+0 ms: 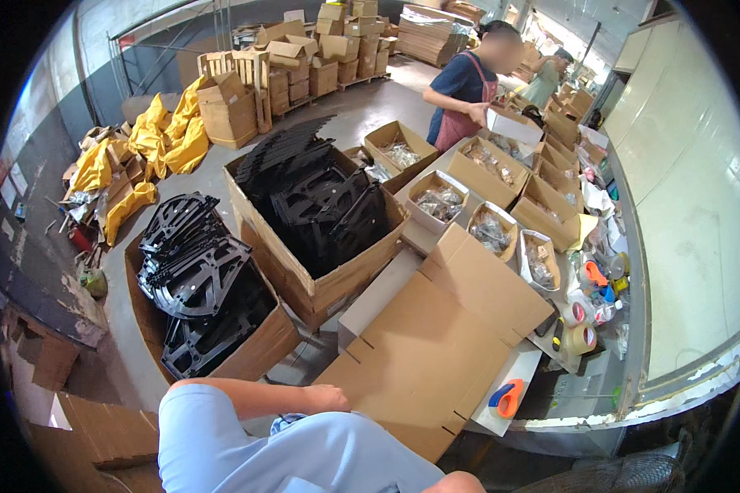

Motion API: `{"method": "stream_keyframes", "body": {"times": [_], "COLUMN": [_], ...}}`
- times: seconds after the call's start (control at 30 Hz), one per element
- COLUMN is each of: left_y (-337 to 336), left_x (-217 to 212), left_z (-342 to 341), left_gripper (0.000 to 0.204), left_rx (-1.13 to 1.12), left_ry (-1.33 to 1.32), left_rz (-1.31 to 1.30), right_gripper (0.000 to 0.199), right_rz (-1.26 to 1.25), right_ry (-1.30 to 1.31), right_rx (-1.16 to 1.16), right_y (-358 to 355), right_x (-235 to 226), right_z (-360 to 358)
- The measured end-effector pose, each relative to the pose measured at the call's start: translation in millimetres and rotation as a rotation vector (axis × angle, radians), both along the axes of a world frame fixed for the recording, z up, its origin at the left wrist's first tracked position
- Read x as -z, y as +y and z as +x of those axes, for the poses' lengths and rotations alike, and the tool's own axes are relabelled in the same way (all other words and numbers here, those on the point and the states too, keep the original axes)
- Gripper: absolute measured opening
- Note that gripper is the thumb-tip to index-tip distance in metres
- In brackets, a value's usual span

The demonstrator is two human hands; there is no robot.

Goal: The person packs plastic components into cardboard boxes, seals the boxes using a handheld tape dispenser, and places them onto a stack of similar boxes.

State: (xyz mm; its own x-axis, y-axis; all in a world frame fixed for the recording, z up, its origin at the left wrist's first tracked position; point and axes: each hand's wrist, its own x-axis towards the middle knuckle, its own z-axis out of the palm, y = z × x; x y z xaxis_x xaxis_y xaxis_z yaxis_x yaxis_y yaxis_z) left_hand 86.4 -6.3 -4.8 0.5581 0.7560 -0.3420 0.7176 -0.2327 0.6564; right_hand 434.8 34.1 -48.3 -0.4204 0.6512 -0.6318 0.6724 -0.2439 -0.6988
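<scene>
A large flattened cardboard box (423, 349), with slots cut along its edges, lies slanted across the work surface in front of me. My left hand (327, 398) is at its near left edge, fingers closed on the cardboard. Of my right arm only a bit of bare skin shows at the lower edge, below the light blue sleeve; the right hand is out of the picture. An orange and blue tape dispenser (506, 399) rests by the cardboard's right edge.
Left stand two open cartons (259, 341) (312, 287) of black plastic frames. Several boxes of small bagged parts (489, 228) fill the bench ahead, with tape rolls (582, 338) at right. Across it, a person in an apron (467, 99) holds a white box (514, 126). Yellow sacks (168, 135) lie far left.
</scene>
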Motion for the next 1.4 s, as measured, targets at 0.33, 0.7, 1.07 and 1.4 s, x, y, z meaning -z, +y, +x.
{"method": "stream_keyframes", "body": {"times": [0.33,0.7,1.07,1.4], "left_y": [-13,-38,-22,-58], "left_x": [33,36,-50,-25], "left_z": [9,5,-137,-237], "left_gripper": [0.027,0.025,0.021,0.046], "left_rx": [0.01,-0.161,-1.03,-1.49], "left_ry": [0.137,0.042,0.341,0.76], "left_rz": [0.047,-0.025,0.485,0.406], "right_gripper": [0.036,0.04,0.045,0.044], "right_rz": [0.013,0.001,0.162,0.51], "right_ry": [0.003,-0.016,0.028,0.059], "right_rx": [0.021,-0.038,0.02,-0.154], "right_y": [2,6,35,56], "right_x": [11,26,31,-2], "right_z": [7,14,-9,-133]}}
